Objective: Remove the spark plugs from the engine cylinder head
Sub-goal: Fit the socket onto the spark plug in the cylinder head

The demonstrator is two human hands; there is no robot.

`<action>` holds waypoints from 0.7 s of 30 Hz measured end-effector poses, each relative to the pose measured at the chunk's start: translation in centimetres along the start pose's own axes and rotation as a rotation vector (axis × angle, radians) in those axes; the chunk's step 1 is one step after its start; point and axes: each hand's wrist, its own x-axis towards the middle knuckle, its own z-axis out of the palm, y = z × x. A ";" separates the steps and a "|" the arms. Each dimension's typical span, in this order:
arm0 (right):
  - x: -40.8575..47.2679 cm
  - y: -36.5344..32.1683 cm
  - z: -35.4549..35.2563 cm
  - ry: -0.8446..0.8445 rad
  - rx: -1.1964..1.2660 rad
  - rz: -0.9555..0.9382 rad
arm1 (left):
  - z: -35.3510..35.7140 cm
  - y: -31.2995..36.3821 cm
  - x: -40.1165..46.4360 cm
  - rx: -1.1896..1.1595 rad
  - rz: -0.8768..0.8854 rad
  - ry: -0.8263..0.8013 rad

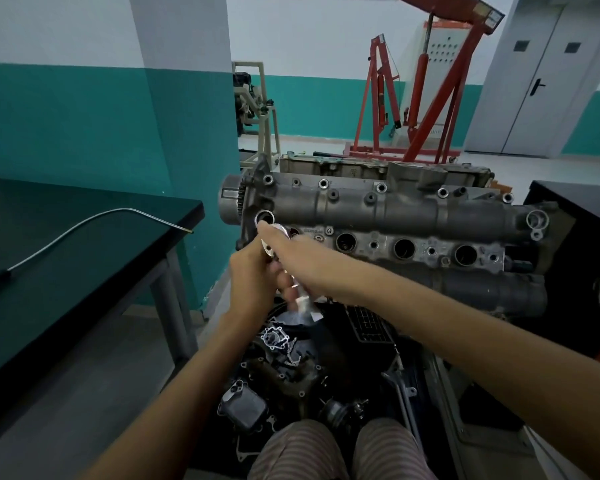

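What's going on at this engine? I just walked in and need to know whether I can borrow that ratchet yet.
Not yet. A person is working a silver ratchet wrench at the leftmost spark plug well of the cylinder head. The left hand grips the handle while the right hand rests over the ratchet's head at the well. Three more plug wells to the right stand uncovered; whether plugs remain inside them cannot be seen. A bent metal tube lies on the dark table nearby.

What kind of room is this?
Probably a car repair workshop or training garage: an engine cylinder head sits on a stand, a red engine hoist stands behind, and loose engine parts lie below.
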 end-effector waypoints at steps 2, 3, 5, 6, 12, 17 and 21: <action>-0.1 -0.6 -1.6 0.261 -0.768 -0.264 | -0.6 0.4 1.0 0.167 0.232 -0.064; -0.2 -1.1 -2.5 0.308 -1.011 -0.333 | -0.8 0.8 1.5 0.197 0.305 -0.123; 0.3 -1.5 -3.8 0.309 -1.171 -0.382 | -1.2 0.8 2.2 0.188 0.361 -0.195; 0.6 -1.5 -3.9 0.268 -1.139 -0.376 | -1.4 0.7 2.2 0.165 0.353 -0.211; -0.3 -0.4 -0.3 -0.290 0.510 0.206 | 0.2 0.1 0.2 -0.162 -0.195 -0.103; 0.2 -0.6 -1.9 0.230 -0.732 -0.305 | -0.1 0.2 1.2 0.121 0.235 -0.099; 0.9 -1.3 -3.5 0.176 -1.001 -0.337 | -0.5 -0.6 2.1 0.089 0.286 -0.192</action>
